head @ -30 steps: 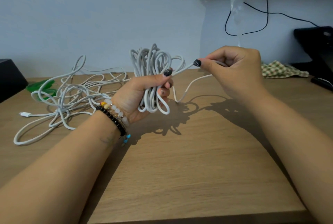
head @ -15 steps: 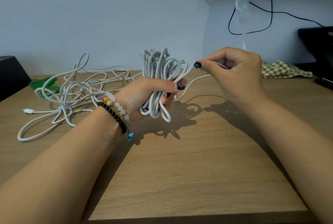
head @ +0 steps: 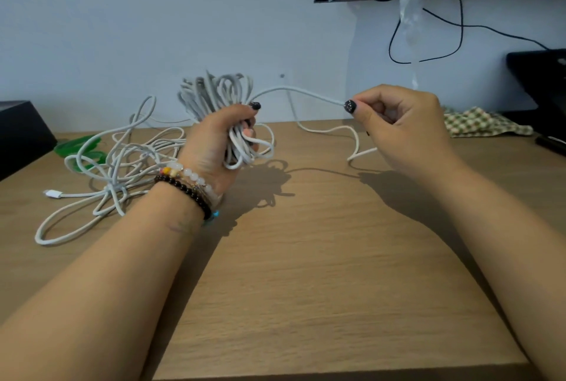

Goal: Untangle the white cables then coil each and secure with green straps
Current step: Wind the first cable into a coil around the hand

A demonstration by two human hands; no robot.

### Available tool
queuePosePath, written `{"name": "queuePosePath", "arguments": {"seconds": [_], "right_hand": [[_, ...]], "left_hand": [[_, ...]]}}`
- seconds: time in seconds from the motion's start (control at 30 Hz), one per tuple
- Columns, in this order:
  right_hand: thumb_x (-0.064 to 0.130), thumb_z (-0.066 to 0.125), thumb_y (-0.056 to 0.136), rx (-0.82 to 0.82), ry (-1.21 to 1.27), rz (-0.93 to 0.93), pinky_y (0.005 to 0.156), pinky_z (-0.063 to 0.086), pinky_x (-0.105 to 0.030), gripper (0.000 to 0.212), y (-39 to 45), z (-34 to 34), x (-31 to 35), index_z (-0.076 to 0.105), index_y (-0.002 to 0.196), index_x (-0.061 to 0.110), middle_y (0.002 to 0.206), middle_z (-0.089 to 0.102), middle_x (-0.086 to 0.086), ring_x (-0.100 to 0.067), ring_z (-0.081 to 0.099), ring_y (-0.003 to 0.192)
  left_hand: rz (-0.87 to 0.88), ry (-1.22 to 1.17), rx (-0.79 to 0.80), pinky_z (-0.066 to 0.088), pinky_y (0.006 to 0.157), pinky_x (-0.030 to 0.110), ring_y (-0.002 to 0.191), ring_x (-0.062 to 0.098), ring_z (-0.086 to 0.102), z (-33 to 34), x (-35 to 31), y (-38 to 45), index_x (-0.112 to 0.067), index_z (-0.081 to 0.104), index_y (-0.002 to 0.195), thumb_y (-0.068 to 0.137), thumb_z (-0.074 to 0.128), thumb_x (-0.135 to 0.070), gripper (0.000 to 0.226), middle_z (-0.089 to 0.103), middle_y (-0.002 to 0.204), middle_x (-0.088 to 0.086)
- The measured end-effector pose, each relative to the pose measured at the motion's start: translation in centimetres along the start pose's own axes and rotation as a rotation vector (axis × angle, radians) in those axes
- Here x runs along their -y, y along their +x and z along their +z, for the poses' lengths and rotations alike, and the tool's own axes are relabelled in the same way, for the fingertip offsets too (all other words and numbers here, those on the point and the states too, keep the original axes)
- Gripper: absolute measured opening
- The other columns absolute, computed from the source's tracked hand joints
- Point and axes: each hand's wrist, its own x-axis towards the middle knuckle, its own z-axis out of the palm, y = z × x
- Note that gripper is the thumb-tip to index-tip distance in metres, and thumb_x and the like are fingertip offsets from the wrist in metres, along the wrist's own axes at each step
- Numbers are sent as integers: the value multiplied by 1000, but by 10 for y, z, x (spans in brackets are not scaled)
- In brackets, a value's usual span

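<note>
Table (head: pixel 321 304): wood grain, near edge at the bottom of the view; both forearms reach in over it

Left hand (head: pixel 214 141): raised above the table, fingers curled tight round a coil (head: pixel 220 99) of white cable; loops stick up above the fist and hang out below it. Bead bracelets (head: pixel 186 184) on the wrist

Right hand (head: pixel 401 123): raised at about the same height, well apart from the left; thumb and forefinger pinch the free cable (head: pixel 294 91) that runs out of the coil. Other fingers curled in. Beyond the pinch the cable drops, lies in a bend on the table (head: pixel 330 131) and comes back under the hand

Tangle (head: pixel 116 163): a second heap of white cable, loose on the table to the left of the left wrist, one long loop reaching toward the near side; a white plug (head: pixel 52 194) lies at its left edge

Straps (head: pixel 81 148): green, flat on the table just behind the tangle, partly covered by its loops

Box (head: pixel 21 132): black, far left edge

Cloth (head: pixel 481 123): checked, crumpled, far right by the wall

Wall: black wire (head: pixel 428 34) looping down; clear plastic (head: pixel 410 7) hanging from a dark panel
</note>
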Motion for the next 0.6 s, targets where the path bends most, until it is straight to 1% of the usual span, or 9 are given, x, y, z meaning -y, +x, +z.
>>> {"name": "queuePosePath", "arguments": {"seconds": [0.03,0.1,0.13,0.2,0.23,0.33,0.43,0.53,0.6], "right_hand": [[10,66,90,1,13,9,53,32,-6,11,-2,3,1,69,83,18,58,55,16,4,45,51],[9,65,90,-1,20,18,50,33,-6,13,-8,10,4,70,83,18,59,54,9,2,44,50],[9,65,90,-7,1,2,51,35,-8,14,-10,13,4,70,82,20,57,55,12,1,48,51],[11,67,88,-16,-76,-72,56,46,-22,14,-13,18,2,72,79,21,62,64,11,-6,59,60],[12,67,87,-17,-124,-123,59,49,-27,12,-14,20,2,73,79,18,65,66,11,-9,61,64],[12,67,87,15,-242,-270,59,46,-27,10,-15,24,1,77,84,11,68,61,14,-7,57,64],[16,61,89,119,-322,-335,54,49,-38,16,-17,28,1,77,88,13,68,65,1,-17,58,63],[17,61,89,166,-379,-392,50,47,-37,16,-18,29,1,76,87,13,64,58,1,-17,51,57],[16,62,89,187,-392,-427,48,46,-34,14,-18,30,2,76,88,13,64,58,1,-17,51,56]], "left_hand": [[-6,20,3,39,43,18,44,8,46,0,3,-1,-11,54,63,90,55,-3,28,47,58,1],[-20,77,24,42,44,19,45,9,48,4,10,-3,-9,56,66,86,62,-3,22,49,60,3],[-21,124,33,42,44,19,46,10,49,7,13,-4,-9,58,67,83,67,-4,18,51,61,3],[5,217,42,44,45,20,47,11,50,11,19,-7,-7,62,72,76,75,-8,14,55,61,4],[30,260,51,45,46,20,47,12,51,13,22,-9,-7,62,75,73,77,-12,16,56,61,5],[63,350,90,45,49,23,48,15,52,19,31,-14,-8,64,75,64,80,-24,25,58,62,8],[17,326,92,46,51,25,52,17,52,23,35,-17,-11,67,73,65,83,-28,25,59,62,8],[-23,241,71,46,49,22,50,14,51,23,32,-17,-11,63,79,64,78,-27,27,56,63,5],[-24,228,59,46,49,21,49,12,51,22,30,-17,-11,62,79,64,78,-24,25,56,64,5]]}}
